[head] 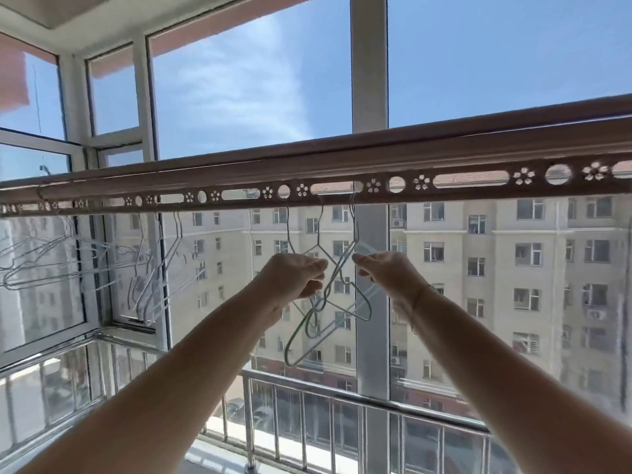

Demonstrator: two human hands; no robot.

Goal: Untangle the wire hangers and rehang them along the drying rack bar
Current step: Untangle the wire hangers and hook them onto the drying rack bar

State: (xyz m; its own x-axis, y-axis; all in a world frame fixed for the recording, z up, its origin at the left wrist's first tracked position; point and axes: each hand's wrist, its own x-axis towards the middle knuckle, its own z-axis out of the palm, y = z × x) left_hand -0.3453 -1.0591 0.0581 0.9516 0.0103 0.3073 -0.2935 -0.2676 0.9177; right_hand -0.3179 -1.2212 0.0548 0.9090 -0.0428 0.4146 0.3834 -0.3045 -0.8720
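While the tangled wire hangers dangle from the drying rack bar, hooks caught in the perforated strip just above, the knot sits directly between the 2 hands. About 3 thin necks seem to rise to the strip, but the exact count is unclear against the building behind. Below the crossing, the longest loop slants from upper right down to lower left. A second loop pokes out lower right.

Noted, left hand: on the left flank of the knot, fingers curled in, tips pinching wire near the crossing. Noted, right hand: on the right flank at the same height, thumb and forefinger narrowed to a pinch on a shoulder wire. Both are equally near.

Judgement: the step in hand is parting the crossed shoulders. It likely calls for drawing the 2 grips apart sideways, or lifting 1 hook out of its hole, since the hooks above pin the bundle.

Further left along the bar, more hangers hang, some skewed. Lower down runs a metal railing, with an apartment block outside.
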